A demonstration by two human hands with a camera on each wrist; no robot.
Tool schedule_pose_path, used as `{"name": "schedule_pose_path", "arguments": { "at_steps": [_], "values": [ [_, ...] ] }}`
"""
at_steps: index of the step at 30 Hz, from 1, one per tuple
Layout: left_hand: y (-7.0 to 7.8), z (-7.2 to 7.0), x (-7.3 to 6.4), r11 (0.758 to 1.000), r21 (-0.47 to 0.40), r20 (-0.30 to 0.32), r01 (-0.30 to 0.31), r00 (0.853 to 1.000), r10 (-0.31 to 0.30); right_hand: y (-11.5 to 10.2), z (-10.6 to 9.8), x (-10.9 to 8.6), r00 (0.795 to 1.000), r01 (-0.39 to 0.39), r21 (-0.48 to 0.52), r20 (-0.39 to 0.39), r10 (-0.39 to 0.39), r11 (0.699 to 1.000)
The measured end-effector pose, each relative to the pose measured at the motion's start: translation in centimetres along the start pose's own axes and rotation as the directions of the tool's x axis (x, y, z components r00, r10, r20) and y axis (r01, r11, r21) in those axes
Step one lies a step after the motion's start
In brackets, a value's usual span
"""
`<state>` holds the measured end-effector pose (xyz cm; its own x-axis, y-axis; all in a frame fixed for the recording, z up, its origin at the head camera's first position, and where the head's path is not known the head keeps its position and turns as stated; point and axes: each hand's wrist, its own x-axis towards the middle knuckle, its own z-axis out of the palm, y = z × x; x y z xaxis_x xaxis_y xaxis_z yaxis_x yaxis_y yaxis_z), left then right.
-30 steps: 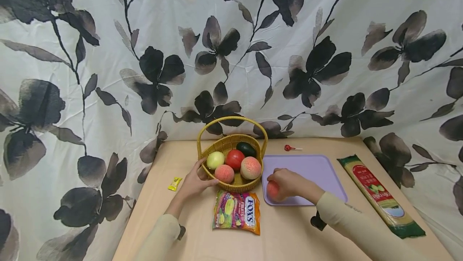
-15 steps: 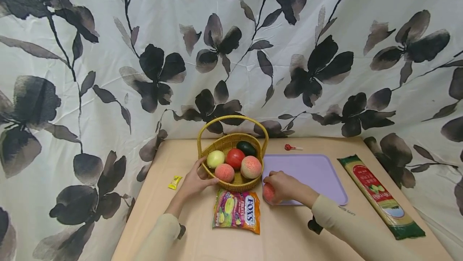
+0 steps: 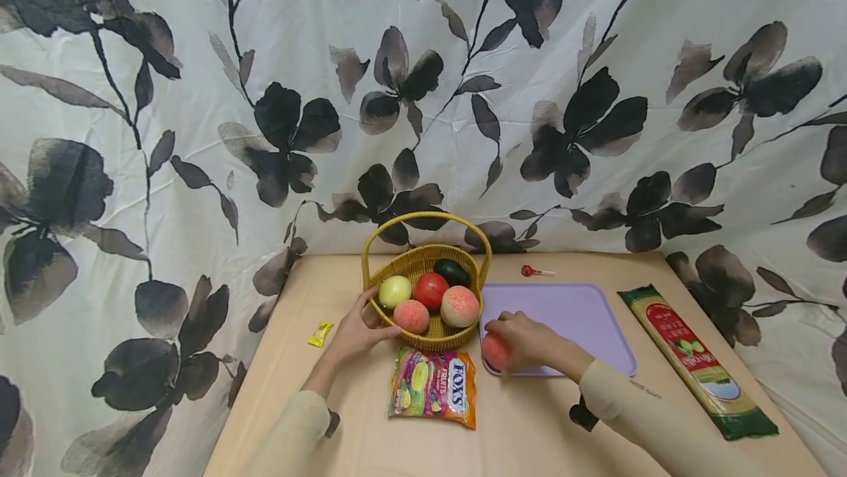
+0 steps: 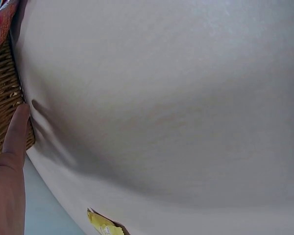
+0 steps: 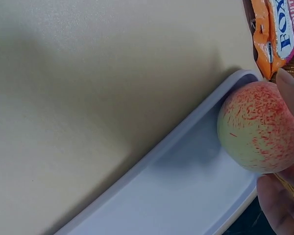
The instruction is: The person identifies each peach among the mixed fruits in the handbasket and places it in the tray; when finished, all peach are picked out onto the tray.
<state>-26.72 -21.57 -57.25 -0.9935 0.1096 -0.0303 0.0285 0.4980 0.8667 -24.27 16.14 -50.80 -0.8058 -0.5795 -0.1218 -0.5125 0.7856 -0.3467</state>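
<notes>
In the head view my right hand grips a peach at the left front corner of a purple tray. The right wrist view shows the peach with its red-speckled, pale green skin, fingers on two sides of it and the tray's rim just below. My left hand rests against the left side of a yellow wicker basket, fingers spread. One straight finger touches the weave in the left wrist view. Inside the basket are two peaches, a pale green round fruit, a red one and a dark green oval one.
A Fox's Fruits candy bag lies in front of the basket. A small yellow wrapped candy is left of it. Behind the tray lies a red lollipop; to the right, a long green-and-gold packet. The basket's tall handle arches upward.
My right hand moves slightly left with the peach toward the tray's corner, then a touch back to the right. The left hand and basket stay in place.
</notes>
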Motion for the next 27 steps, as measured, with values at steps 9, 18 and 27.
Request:
{"name": "schedule_pose_path", "arguments": {
  "at_steps": [9,18,27],
  "values": [
    [0.20,-0.06,-0.21,1.000,-0.026,0.005,-0.008,1.000,0.009,0.25,0.14,0.15,1.000,0.016,-0.016,-0.025,-0.016,1.000],
    [0.17,-0.06,-0.25,0.998,-0.048,0.001,-0.027,1.000,0.028,0.40,0.43,0.28,0.991,0.124,-0.025,-0.056,-0.125,0.992],
    [0.13,-0.01,-0.29,0.999,-0.029,-0.003,-0.021,1.000,0.021,-0.09,0.64,-0.20,1.000,-0.015,0.012,0.007,0.015,1.000]
  ]
}}
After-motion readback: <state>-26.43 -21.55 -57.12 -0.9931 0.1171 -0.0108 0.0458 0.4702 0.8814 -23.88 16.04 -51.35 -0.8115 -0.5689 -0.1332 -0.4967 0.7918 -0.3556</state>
